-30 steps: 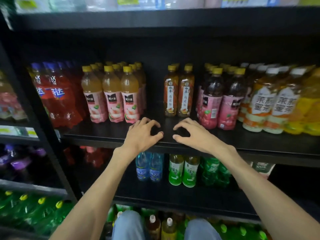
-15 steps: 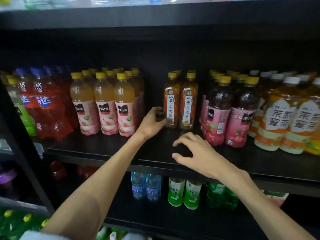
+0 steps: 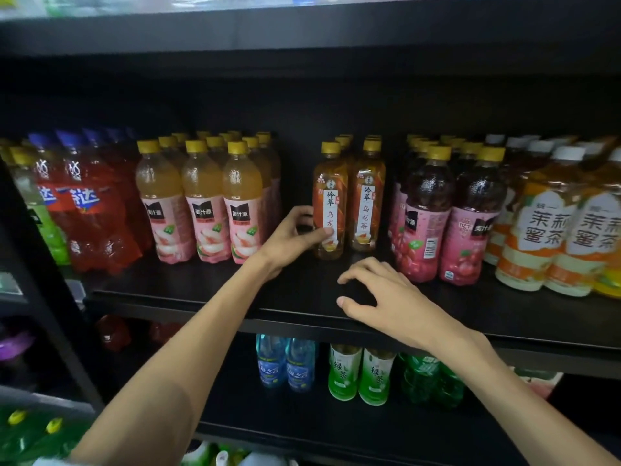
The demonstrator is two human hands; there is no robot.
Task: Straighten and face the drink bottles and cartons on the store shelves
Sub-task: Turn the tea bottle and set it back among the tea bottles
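Left hand point(image 3: 291, 237) grasping front oolong tea bottle point(image 3: 330, 203), label reading 冷萃 乌龙茶, set back from shelf point(image 3: 201, 290) front edge. Right hand point(image 3: 386, 299) released, fingers loosely curled, resting at shelf front edge.

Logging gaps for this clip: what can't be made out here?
- Head view: left hand covers the gripped tea bottle's lower label.
- Bottles on the top shelf are cut off by the frame edge.
- Rear bottle rows are hidden by the front bottles.
- The right hand shows no hold.
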